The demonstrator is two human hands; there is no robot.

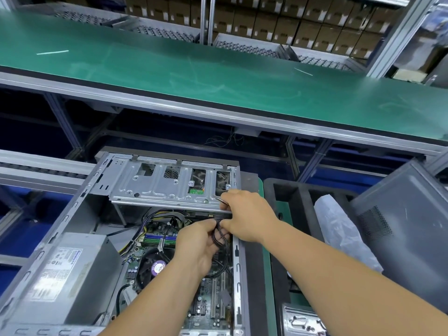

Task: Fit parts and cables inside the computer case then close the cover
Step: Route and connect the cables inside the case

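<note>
The open computer case [80, 214] lies on its side at the near edge of the table [265, 238]; its near end is cut off by the frame, and no cover is on it. Both hands meet over its right wall. The left hand [196, 241] has its fingers curled round a bundle of thin black cables [219, 235], whose lower run is hidden behind the palm. The right hand [244, 214] is curled at the cables' upper end below the drive cage [167, 187]; what its fingertips pinch cannot be made out. The cage is bare stamped sheet metal with rectangular cut-outs. A grey boxed power supply [70, 275] carries an illegible label. The motherboard [208, 301] is partly masked by the forearms. A crumpled clear plastic bag [339, 229] lies on black foam [295, 197] to the right.
</note>
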